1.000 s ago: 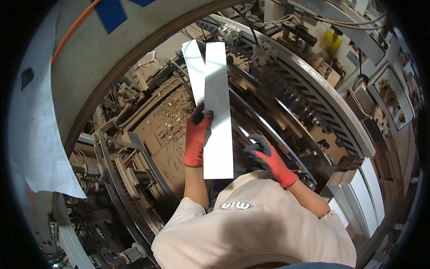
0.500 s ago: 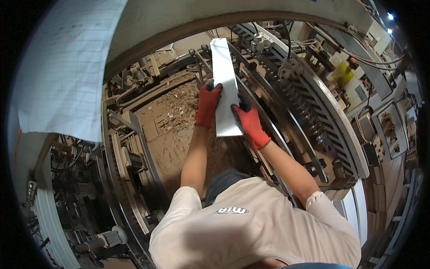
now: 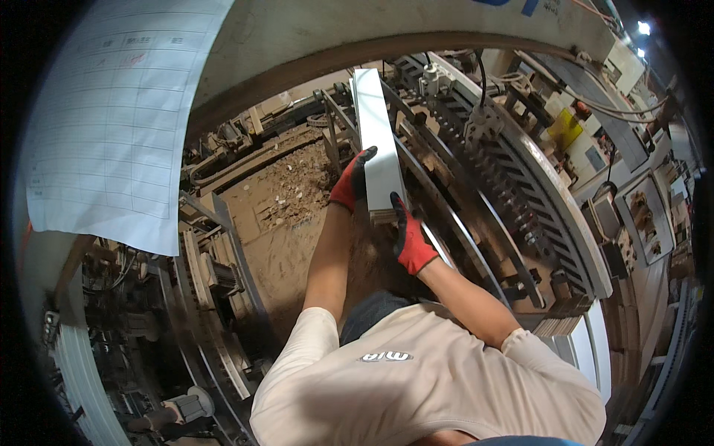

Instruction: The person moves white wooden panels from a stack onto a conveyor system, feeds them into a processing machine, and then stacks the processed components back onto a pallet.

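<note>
A stack of long, narrow white boards (image 3: 381, 141) stretches away from me over the machine, its layered brownish end facing me. My left hand (image 3: 352, 181), in a red and black work glove, grips the stack's left edge, thumb on top. My right hand (image 3: 410, 236), gloved the same way, holds the near right corner with its thumb on the top face. The fingers of both hands under the boards are hidden. The stack's far end lies over dark metal rails (image 3: 338, 111).
Sawdust and chips cover a brown surface (image 3: 286, 193) left of the boards. A toothed machine beam (image 3: 520, 178) curves along the right. A printed paper sheet (image 3: 111, 134) hangs at upper left, and a grey machine cover (image 3: 357, 26) spans the far side.
My right hand has moved back toward me to the near corner of the boards. The near end has tipped so its layered edge shows. My left hand has shifted slightly toward me.
</note>
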